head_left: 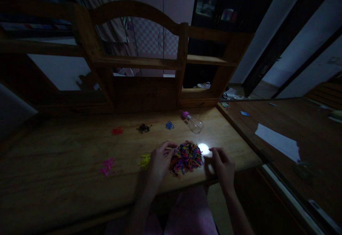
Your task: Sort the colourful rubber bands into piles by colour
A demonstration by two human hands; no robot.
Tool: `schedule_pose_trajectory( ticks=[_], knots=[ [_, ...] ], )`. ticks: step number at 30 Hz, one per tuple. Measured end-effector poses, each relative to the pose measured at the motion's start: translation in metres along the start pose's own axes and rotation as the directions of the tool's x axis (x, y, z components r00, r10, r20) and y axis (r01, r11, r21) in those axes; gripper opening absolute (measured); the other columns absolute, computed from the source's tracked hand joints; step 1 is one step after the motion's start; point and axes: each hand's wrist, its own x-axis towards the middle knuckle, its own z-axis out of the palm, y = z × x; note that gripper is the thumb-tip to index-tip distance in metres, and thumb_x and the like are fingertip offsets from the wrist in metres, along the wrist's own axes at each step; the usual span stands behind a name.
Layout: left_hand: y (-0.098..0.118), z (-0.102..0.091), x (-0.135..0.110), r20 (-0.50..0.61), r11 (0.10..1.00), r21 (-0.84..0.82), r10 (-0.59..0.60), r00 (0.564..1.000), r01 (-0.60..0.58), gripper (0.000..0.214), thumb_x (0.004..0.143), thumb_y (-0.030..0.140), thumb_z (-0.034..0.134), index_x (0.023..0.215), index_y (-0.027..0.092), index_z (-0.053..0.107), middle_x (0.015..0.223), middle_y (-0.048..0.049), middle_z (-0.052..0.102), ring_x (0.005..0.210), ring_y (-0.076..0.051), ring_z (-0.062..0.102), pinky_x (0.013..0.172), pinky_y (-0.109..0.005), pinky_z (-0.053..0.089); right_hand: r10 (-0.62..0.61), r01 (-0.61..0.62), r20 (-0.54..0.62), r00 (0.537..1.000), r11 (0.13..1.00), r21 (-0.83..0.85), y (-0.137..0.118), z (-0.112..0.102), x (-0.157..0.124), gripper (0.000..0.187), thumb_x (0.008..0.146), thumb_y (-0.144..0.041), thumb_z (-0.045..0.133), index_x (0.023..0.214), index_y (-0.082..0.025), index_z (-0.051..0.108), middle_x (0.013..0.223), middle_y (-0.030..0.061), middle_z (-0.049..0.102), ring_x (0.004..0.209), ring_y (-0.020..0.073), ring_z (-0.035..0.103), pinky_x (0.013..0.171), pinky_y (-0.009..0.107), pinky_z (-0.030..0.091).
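Note:
A heap of small mixed-colour bands (188, 156), apparently elastic hair ties, lies on the wooden desk between my hands. At its left edge, my left hand (159, 159) has thumb and fingertips drawn together; what they pinch is too small to tell. My right hand (224, 163) is to the right of the heap, fingers closed in a pinch beside a bright spot of light (204, 149). Anything in that pinch is unclear. Sorted by colour are a yellow pile (144, 161) partly behind my left hand, a pink pile (108, 166), a red pile (117, 131), a black pile (143, 128) and a blue pile (169, 125).
A clear bottle (195, 124) with a pink cap lies behind the heap. Wooden shelving (141, 63) borders the back of the desk (66, 149). On the brown surface to the right are a white paper (278, 141) and a blue card (244, 113). A person (109, 28) stands beyond the shelving.

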Motion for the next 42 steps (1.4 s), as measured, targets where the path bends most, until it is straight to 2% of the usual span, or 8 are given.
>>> schedule_pose_trajectory(
  ticks=[5,11,14,20,27,34,38,42],
  knots=[
    [0.012,-0.018,-0.013,-0.09,0.96,0.281,0.026,0.996,0.001,0.009,0.079,0.027,0.06,0.081,0.022,0.068,0.081,0.0,0.073,0.075,-0.018,0.069,0.068,-0.025,0.051,-0.001,0.001,-0.005,1.0,1.0,-0.019,-0.001,0.0,0.0,0.028,0.087,-0.042,0.055,0.084,-0.018,0.068,0.079,0.0008,0.064,0.075,0.0161,0.058,0.067,0.024,0.04],
    [0.017,-0.066,-0.032,-0.251,0.751,0.653,0.088,0.964,0.101,0.011,0.083,0.031,0.059,0.086,0.027,0.069,0.084,0.0005,0.073,0.076,-0.02,0.068,0.067,-0.028,0.046,0.004,-0.004,-0.005,1.0,1.0,-0.015,-0.003,0.001,0.0,0.029,0.087,-0.042,0.054,0.083,-0.017,0.068,0.077,0.0019,0.064,0.076,0.0176,0.059,0.067,0.025,0.04],
    [0.022,-0.074,-0.017,-0.188,0.721,0.693,0.159,0.969,0.016,0.013,0.084,0.03,0.058,0.087,0.025,0.07,0.087,-0.001,0.074,0.077,-0.019,0.067,0.07,-0.028,0.046,-0.001,0.001,0.004,1.0,1.0,-0.031,-0.004,0.0,0.0,0.028,0.087,-0.042,0.055,0.083,-0.017,0.068,0.078,0.0014,0.065,0.076,0.0171,0.059,0.068,0.024,0.04],
    [0.044,-0.056,0.057,0.18,0.672,0.683,0.223,0.958,-0.285,0.019,0.08,0.017,0.057,0.087,0.019,0.075,0.083,-0.0052,0.074,0.077,-0.019,0.066,0.073,-0.027,0.046,-0.002,0.002,0.025,1.0,1.0,-0.008,-0.004,0.0,-0.001,0.029,0.088,-0.043,0.054,0.085,-0.017,0.067,0.078,0.0011,0.065,0.075,0.017,0.06,0.067,0.024,0.041],
    [0.048,-0.036,0.104,0.165,0.663,0.684,0.267,0.949,-0.305,0.023,0.082,0.014,0.054,0.093,0.011,0.074,0.087,-0.0107,0.073,0.078,-0.018,0.065,0.075,-0.026,0.046,0.035,-0.038,0.091,0.995,0.999,0.034,0.006,0.001,0.002,0.034,0.086,-0.048,0.055,0.087,-0.017,0.068,0.078,0.0032,0.069,0.076,0.0204,0.064,0.065,0.027,0.045],
    [0.049,-0.005,0.065,0.406,0.712,0.524,0.274,0.872,-0.468,0.019,0.083,0.02,0.056,0.091,0.016,0.072,0.09,-0.0066,0.071,0.084,-0.019,0.063,0.077,-0.028,0.047,-0.039,0.022,0.272,0.962,0.998,0.065,0.001,-0.002,0.003,0.031,0.083,-0.048,0.06,0.089,-0.018,0.068,0.074,0.0025,0.065,0.065,0.0167,0.059,0.061,0.026,0.044],
    [0.052,0.012,0.031,0.573,0.748,0.385,0.265,0.776,-0.54,0.017,0.085,0.021,0.056,0.094,0.02,0.07,0.094,-0.004,0.068,0.089,-0.018,0.06,0.083,-0.029,0.046,-0.184,0.141,0.458,0.87,0.982,0.126,-0.004,-0.012,0.007,0.023,0.079,-0.042,0.066,0.085,-0.02,0.068,0.087,0.0044,0.063,0.073,0.0167,0.056,0.061,0.026,0.044],
    [0.048,0.021,0.013,0.628,0.708,0.387,0.267,0.731,-0.591,0.016,0.087,0.019,0.054,0.098,0.021,0.065,0.102,-0.0046,0.063,0.097,-0.019,0.057,0.089,-0.03,0.044,-0.222,0.189,0.559,0.799,0.975,0.117,-0.004,-0.021,0.011,0.022,0.075,-0.038,0.071,0.088,-0.021,0.066,0.092,0.0038,0.059,0.073,0.0157,0.054,0.062,0.026,0.044]
  ],
)
